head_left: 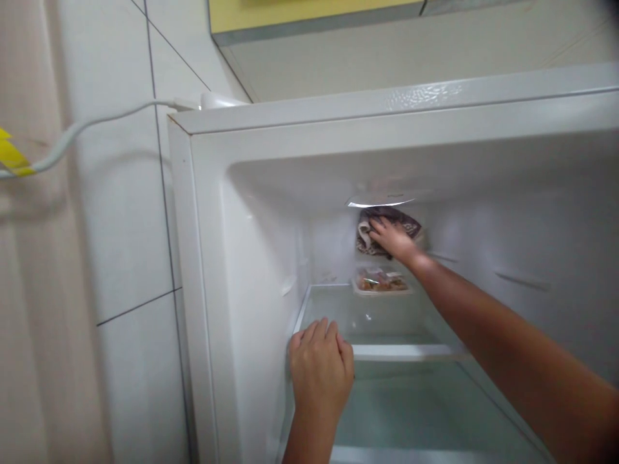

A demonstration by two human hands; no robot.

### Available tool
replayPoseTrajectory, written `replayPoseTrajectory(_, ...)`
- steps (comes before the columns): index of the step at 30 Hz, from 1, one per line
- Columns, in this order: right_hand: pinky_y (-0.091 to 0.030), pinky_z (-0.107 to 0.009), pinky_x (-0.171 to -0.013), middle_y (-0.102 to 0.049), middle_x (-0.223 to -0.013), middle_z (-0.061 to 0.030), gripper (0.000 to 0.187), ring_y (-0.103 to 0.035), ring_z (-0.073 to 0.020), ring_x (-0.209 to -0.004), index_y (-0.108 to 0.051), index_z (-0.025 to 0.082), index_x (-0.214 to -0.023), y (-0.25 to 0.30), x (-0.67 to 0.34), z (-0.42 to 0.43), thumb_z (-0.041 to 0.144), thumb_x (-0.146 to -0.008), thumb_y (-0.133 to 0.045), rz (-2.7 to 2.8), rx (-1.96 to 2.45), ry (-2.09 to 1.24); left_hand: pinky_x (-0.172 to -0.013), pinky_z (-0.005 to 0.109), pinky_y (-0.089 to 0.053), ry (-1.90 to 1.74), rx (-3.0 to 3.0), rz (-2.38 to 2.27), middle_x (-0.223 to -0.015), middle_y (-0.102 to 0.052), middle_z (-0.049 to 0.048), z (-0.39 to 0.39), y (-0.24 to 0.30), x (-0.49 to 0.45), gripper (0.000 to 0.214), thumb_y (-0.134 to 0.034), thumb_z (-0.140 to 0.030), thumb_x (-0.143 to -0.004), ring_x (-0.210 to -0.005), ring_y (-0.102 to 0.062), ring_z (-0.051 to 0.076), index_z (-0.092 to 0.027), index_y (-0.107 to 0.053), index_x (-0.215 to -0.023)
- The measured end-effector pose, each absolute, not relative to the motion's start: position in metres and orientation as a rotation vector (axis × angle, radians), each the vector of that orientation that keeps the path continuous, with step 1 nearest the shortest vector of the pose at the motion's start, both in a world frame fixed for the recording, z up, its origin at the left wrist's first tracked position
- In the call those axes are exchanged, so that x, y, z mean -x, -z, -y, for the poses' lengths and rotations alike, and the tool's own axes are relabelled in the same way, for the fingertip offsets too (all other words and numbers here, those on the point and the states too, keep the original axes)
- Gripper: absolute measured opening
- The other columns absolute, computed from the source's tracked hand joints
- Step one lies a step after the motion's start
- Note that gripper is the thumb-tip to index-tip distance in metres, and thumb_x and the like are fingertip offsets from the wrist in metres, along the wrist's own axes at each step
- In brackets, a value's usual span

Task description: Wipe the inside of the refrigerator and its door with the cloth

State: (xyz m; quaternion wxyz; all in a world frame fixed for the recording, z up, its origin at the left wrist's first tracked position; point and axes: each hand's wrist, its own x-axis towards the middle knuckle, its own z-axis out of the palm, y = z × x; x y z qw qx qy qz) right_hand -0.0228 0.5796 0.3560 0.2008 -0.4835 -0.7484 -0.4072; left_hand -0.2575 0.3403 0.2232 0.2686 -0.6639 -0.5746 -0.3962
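Inside a white refrigerator (207, 258), my right hand (391, 237) reaches to the back wall. It presses a bunched brown cloth (365, 241) with a pale pattern, fingers laid over the folds. Just below the cloth, a clear plastic food container (382, 281) with reddish-brown contents sits at the back of the upper glass shelf (329, 312). Nearer to me, my left hand (322, 364) is closed over the left part of that shelf's white front edge, its fingers bent together. The fingertips' undersides are hidden.
A lower glass shelf (401, 406) lies beneath the upper one. A clear light cover (382, 201) hangs from the ceiling above the cloth. To the left are a tiled wall (120, 212) and a white cable (106, 119). A yellow cabinet (309, 16) is overhead.
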Motion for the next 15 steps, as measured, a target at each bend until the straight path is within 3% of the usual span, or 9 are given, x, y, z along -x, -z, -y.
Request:
replayPoseTrajectory(4, -0.042, -0.061, -0.096, -0.045, -0.15, -0.0225, 0.044, -0.038, -0.0388, -0.133, -0.069, 0.011, -0.116, -0.362, -0.035, -0.569, 0.005, -0.092, -0.033, 2.078, 1.464, 1.141, -0.093, 0.045, -0.041, 1.075, 1.775, 1.545, -0.111, -0.075, 0.0071, -0.341, -0.222, 0.257, 0.031, -0.042, -0.02, -0.092, -0.106, -0.066, 0.023, -0.021, -0.071, -0.103)
replayPoseTrajectory(10, -0.047, -0.053, -0.089, -0.05, -0.144, -0.0244, 0.044, -0.047, -0.0374, -0.124, -0.071, 0.009, -0.112, -0.366, -0.04, -0.557, 0.008, -0.094, -0.031, 2.134, 1.576, 1.141, -0.094, 0.044, -0.04, 1.058, 1.79, 1.533, -0.113, -0.075, 0.0077, -0.338, -0.226, 0.259, 0.032, -0.041, -0.02, -0.093, -0.106, -0.067, 0.023, -0.019, -0.071, -0.105)
replayPoseTrajectory(12, -0.046, -0.054, -0.093, -0.054, -0.14, -0.0233, 0.039, -0.05, -0.0363, -0.124, -0.07, 0.01, -0.114, -0.356, -0.035, -0.55, 0.01, -0.094, -0.036, 2.149, 1.629, 1.124, -0.094, 0.044, -0.04, 1.057, 1.798, 1.522, -0.113, -0.075, 0.0072, -0.338, -0.227, 0.26, 0.032, -0.041, -0.02, -0.093, -0.106, -0.067, 0.023, -0.019, -0.071, -0.104)
replayPoseTrajectory(15, -0.042, -0.053, -0.102, -0.065, -0.125, -0.0144, 0.024, -0.057, -0.0291, -0.119, -0.069, 0.014, -0.11, -0.33, -0.03, -0.537, 0.021, -0.096, -0.051, 2.198, 1.735, 1.057, -0.092, 0.043, -0.041, 1.041, 1.796, 1.509, -0.112, -0.076, 0.0071, -0.337, -0.228, 0.26, 0.032, -0.041, -0.019, -0.093, -0.105, -0.067, 0.023, -0.02, -0.071, -0.103)
